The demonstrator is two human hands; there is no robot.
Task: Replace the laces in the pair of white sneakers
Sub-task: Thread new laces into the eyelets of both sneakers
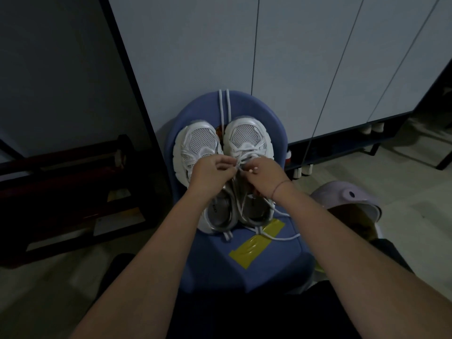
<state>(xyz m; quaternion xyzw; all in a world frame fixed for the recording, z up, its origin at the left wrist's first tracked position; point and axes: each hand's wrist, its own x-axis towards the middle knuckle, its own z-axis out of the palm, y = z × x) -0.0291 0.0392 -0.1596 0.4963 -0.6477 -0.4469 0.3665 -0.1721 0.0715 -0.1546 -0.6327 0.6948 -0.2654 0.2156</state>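
Pinching lace (245, 154) w/ L hand (211, 171) & R hand (265, 173) — over rt sneaker (247, 139).

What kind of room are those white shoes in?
Probably a home hallway near the door: tall white cupboard doors, what look like slippers tucked beneath them, and the sneakers on a small blue chair.

Blue chair (269, 263) carried everything: one white sneaker (198, 143) and its twin (247, 135) sat side by side, toes toward the backrest. Yellow tape (256, 243) was stuck near the heels, and a spare white lace (223, 106) hung over the back.
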